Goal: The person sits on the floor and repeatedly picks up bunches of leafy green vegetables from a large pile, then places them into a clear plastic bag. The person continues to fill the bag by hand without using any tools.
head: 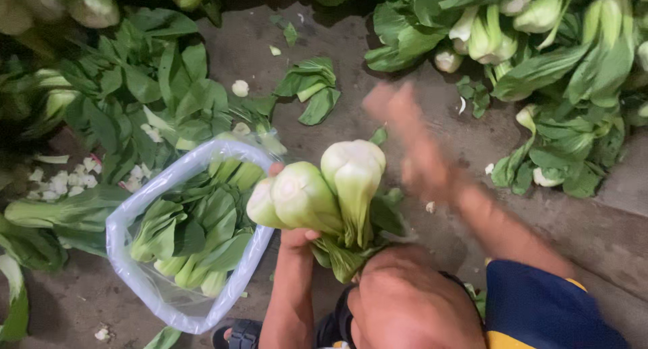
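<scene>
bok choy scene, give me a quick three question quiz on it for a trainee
1. True or false: the left hand holds a bunch of bok choy with the cut stem ends pointing up.
2. Where does the clear plastic bag sit relative to that bunch: A) to its left, B) to its right, C) under the knee?
3. What is already inside the bag?

Key
1. True.
2. A; the bag stands open on the ground, left of the bunch.
3. More bok choy heads, lying leaves and stems together. The right hand is blurred above the ground, so its grip cannot be judged.
</scene>
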